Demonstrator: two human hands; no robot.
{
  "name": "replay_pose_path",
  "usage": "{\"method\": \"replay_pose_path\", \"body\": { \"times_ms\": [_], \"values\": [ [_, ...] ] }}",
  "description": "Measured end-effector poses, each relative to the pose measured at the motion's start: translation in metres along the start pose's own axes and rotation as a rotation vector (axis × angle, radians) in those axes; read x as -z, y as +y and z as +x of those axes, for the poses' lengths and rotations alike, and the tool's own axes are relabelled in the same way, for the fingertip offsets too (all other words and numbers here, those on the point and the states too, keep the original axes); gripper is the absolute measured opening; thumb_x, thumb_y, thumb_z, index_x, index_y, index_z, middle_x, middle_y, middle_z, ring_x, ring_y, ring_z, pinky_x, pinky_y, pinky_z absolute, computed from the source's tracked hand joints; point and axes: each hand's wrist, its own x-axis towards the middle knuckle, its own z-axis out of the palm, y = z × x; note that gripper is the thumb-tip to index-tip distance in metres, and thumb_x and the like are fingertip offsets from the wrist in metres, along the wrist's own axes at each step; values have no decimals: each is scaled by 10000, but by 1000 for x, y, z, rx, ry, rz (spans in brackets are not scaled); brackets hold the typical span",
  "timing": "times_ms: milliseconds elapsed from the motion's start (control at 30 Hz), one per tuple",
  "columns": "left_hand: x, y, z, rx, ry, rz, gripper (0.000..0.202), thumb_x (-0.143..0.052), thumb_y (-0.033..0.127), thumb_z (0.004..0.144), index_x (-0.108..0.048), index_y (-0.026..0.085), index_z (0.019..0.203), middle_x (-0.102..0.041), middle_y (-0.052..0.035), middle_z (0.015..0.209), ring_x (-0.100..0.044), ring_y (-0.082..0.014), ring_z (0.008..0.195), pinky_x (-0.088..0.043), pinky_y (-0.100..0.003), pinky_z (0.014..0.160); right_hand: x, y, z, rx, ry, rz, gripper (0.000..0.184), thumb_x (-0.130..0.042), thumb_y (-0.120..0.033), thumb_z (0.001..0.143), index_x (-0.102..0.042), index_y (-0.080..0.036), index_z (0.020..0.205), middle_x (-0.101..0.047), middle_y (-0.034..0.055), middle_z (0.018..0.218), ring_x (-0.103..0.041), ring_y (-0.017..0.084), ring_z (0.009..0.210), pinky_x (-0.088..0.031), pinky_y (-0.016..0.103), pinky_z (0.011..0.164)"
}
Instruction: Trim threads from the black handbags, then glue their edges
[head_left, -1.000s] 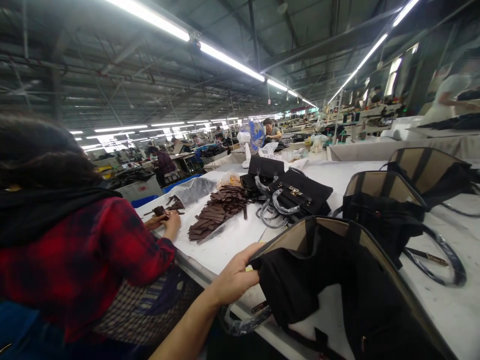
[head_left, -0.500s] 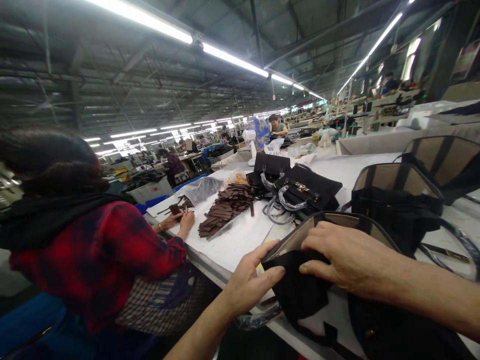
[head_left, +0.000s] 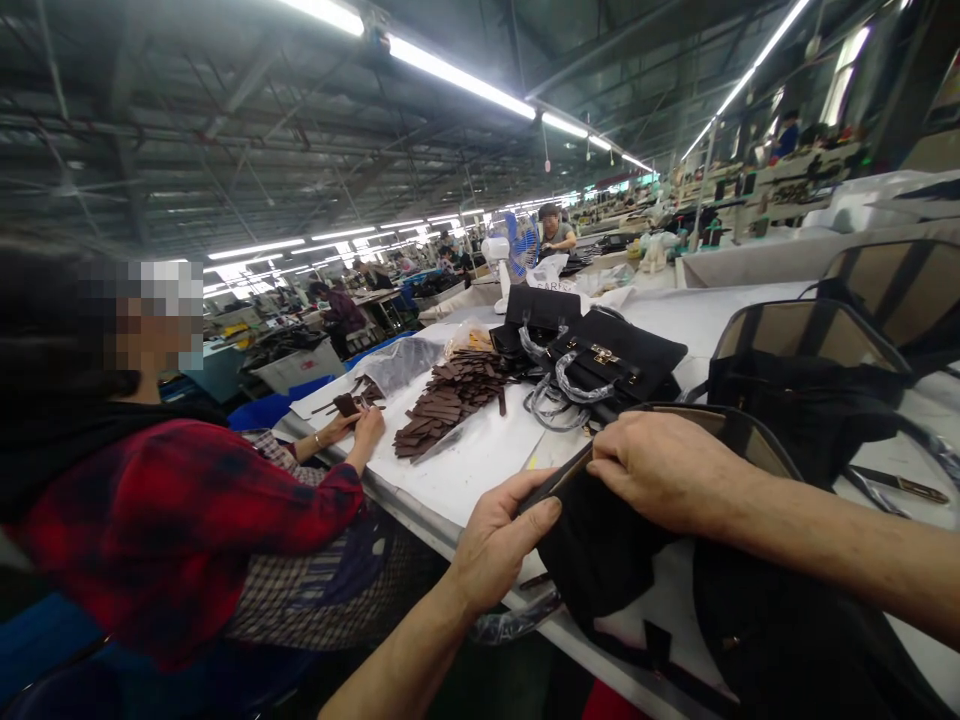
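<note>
A black handbag [head_left: 600, 560] with a beige striped lining stands open at the table's near edge. My left hand [head_left: 499, 535] pinches the left end of its rim between thumb and fingers. Farther along the same rim, my right hand [head_left: 656, 470] is closed on the edge, fingers curled over it. A plastic-wrapped handle [head_left: 517, 622] hangs from the bag below my left hand. Just beyond my hands lies a finished-looking black handbag [head_left: 619, 355] with a gold clasp and wrapped handles.
Brown strips [head_left: 450, 405] lie heaped on the white table [head_left: 480, 500]. A co-worker in a red plaid top [head_left: 195, 510] sits at the left, handling strips. More open black bags [head_left: 810, 385] stand at the right. A blue fan [head_left: 517, 245] stands behind.
My right hand has shifted slightly left along the rim, and its fingers have closed onto it. My left hand keeps its grip. The co-worker's head has turned; the view has shifted a little.
</note>
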Motion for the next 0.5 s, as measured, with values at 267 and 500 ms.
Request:
{"method": "replay_pose_path", "body": {
  "times_ms": [267, 500],
  "values": [
    [-3, -3, -2, 28, 32, -8, 478, -652, 425, 887, -640, 165, 1287, -719, -50, 935, -649, -175, 824, -520, -285, 798, -6, -2, 2, 66, 62, -97, 306, -445, -268, 932, -692, -166, 783, -714, 121, 822, -661, 239, 809, -473, 318, 710],
    [-2, -7, -1, -2, 58, 70, 468, -628, 427, 905, -637, 166, 1293, -716, -46, 945, -645, -195, 878, -509, -277, 797, -9, -1, 3, 84, 88, -110, 320, -425, -266, 931, -679, -175, 758, -709, 116, 804, -655, 240, 800, -470, 342, 736]
  ]
}}
